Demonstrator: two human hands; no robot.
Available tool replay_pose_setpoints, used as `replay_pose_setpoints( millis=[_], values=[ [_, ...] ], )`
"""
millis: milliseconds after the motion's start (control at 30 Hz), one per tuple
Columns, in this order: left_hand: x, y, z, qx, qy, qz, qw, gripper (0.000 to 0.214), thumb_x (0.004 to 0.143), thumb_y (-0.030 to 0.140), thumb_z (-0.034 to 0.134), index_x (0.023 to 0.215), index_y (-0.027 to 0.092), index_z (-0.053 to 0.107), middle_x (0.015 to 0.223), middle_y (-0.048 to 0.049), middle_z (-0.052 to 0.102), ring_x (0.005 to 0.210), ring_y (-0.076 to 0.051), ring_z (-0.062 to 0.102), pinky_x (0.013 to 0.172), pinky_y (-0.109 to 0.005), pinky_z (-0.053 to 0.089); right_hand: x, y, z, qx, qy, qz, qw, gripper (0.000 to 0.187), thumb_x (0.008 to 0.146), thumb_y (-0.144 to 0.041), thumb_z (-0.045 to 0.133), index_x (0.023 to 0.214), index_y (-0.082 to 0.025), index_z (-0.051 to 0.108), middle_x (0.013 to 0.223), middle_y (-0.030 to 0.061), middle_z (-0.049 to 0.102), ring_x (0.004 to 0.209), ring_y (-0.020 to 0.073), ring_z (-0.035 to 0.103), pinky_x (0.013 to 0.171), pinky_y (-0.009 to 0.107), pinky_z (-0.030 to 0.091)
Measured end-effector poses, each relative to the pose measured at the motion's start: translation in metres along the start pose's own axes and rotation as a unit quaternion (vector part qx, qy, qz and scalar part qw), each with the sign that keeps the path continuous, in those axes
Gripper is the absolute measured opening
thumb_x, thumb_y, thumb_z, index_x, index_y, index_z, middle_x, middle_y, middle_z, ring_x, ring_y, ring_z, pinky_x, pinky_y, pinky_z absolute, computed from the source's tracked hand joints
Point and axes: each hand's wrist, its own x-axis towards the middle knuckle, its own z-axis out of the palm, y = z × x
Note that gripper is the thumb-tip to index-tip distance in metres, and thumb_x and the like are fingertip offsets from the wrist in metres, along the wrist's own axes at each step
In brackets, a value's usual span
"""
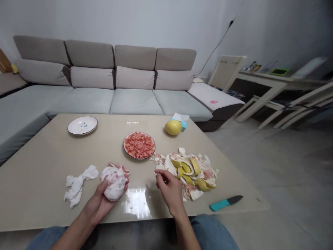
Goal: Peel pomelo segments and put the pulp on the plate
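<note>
Pink pulp (139,146) fills the plate (155,146); my left fingers (102,189) grip the pithy pomelo (116,182); right fingers (160,176) pinch closed.

The table (39,187) has a glossy, glass-like top, and the plate (82,125) is smooth, shiny china. The knife (225,203) has a matt plastic handle (217,206) and a dull metal blade (235,199). The tissue (76,184) is soft crumpled paper, the peeled pomelo (114,183) shows rough white pith, and the sofa (135,102) is matt cloth.
</note>
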Motion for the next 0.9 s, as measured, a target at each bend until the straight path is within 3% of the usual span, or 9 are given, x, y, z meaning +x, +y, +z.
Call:
replay_pose_setpoints(
  millis=[133, 233, 367, 467, 533, 733, 900],
  values=[
    [0.004, -0.005, 0.000, 0.005, 0.042, 0.030, 0.999, 0.054, 0.092, 0.012, 0.055, 0.143, 0.024, 0.043, 0.128, -0.0120, 0.067, 0.118, -0.032, 0.062, 0.107, -0.049, 0.044, 0.016, 0.030, -0.009, -0.057, 0.008, 0.025, 0.998, 0.034, 0.085, -0.028, 0.043, 0.097, -0.012, 0.071, 0.090, 0.0132, 0.074, 0.075, 0.0228, 0.068, 0.070, 0.032, 0.052],
    [0.006, -0.007, 0.000, 0.011, 0.069, 0.055, 0.996, 0.059, 0.093, 0.008, 0.050, 0.147, 0.027, 0.035, 0.126, -0.0117, 0.068, 0.119, -0.032, 0.061, 0.105, -0.051, 0.046, 0.014, 0.043, -0.006, -0.096, -0.034, 0.014, 0.995, 0.029, 0.079, -0.023, 0.051, 0.099, -0.013, 0.071, 0.093, 0.0117, 0.072, 0.074, 0.0209, 0.067, 0.071, 0.030, 0.051],
    [0.007, -0.007, 0.003, 0.014, 0.082, 0.058, 0.995, 0.061, 0.094, 0.007, 0.049, 0.149, 0.028, 0.033, 0.127, -0.0123, 0.068, 0.118, -0.030, 0.062, 0.105, -0.049, 0.046, -0.010, 0.037, 0.019, -0.145, -0.094, -0.018, 0.985, 0.023, 0.063, -0.009, 0.063, 0.083, -0.018, 0.072, 0.087, 0.0062, 0.071, 0.074, 0.0184, 0.066, 0.068, 0.024, 0.047],
    [0.008, -0.006, 0.005, 0.002, 0.091, 0.039, 0.995, 0.060, 0.094, 0.012, 0.051, 0.149, 0.028, 0.033, 0.127, -0.0121, 0.068, 0.116, -0.027, 0.064, 0.105, -0.045, 0.046, -0.017, 0.028, 0.031, -0.186, -0.085, -0.021, 0.979, 0.018, 0.067, -0.003, 0.057, 0.069, -0.017, 0.068, 0.076, 0.0066, 0.068, 0.071, 0.0188, 0.064, 0.064, 0.024, 0.043],
    [0.008, -0.006, 0.005, 0.006, 0.092, 0.037, 0.995, 0.061, 0.094, 0.013, 0.053, 0.149, 0.028, 0.032, 0.126, -0.0111, 0.069, 0.115, -0.026, 0.065, 0.105, -0.046, 0.046, -0.012, 0.027, 0.025, -0.205, -0.067, -0.024, 0.976, 0.019, 0.070, -0.003, 0.055, 0.071, -0.017, 0.068, 0.075, 0.0071, 0.068, 0.070, 0.0194, 0.064, 0.064, 0.025, 0.043],
    [0.008, -0.008, 0.001, -0.006, 0.096, 0.024, 0.995, 0.055, 0.095, 0.017, 0.051, 0.147, 0.028, 0.036, 0.128, -0.0098, 0.067, 0.117, -0.025, 0.063, 0.108, -0.051, 0.043, 0.020, 0.044, -0.018, -0.221, 0.008, -0.045, 0.974, 0.028, 0.082, -0.010, 0.047, 0.097, -0.014, 0.070, 0.093, 0.0120, 0.071, 0.085, 0.0224, 0.066, 0.076, 0.030, 0.047],
    [0.007, -0.009, 0.000, 0.038, 0.114, -0.001, 0.993, 0.058, 0.091, 0.018, 0.058, 0.145, 0.024, 0.038, 0.120, -0.0136, 0.071, 0.106, -0.031, 0.069, 0.100, -0.049, 0.049, 0.023, 0.051, -0.027, -0.185, 0.048, -0.062, 0.980, 0.035, 0.084, -0.012, 0.041, 0.103, -0.014, 0.071, 0.102, 0.0134, 0.074, 0.092, 0.0233, 0.068, 0.081, 0.034, 0.050]
  ],
)
